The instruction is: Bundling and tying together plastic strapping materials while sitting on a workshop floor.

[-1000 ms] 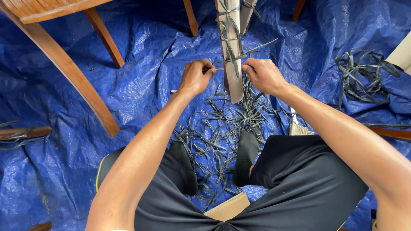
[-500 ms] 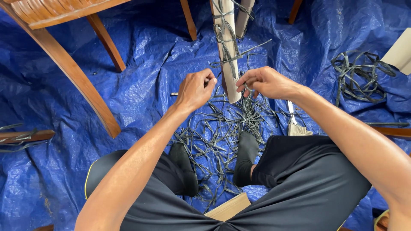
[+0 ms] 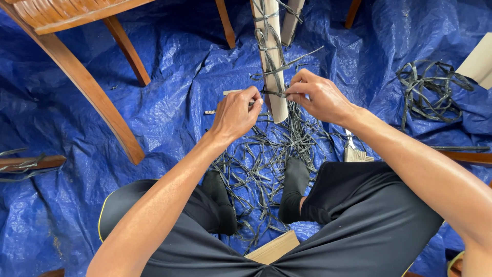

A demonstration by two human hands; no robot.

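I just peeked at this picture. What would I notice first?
First, two hands in the middle: the left hand and right hand pinch a dark strip wound around a pale post. Below lies a pile of cut strips on a blue tarp, with a wooden chair at the upper left.

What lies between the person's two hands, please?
In the head view, the pale wooden leg stands between the left hand and right hand, wrapped with a dark strip that both sets of fingers pinch.
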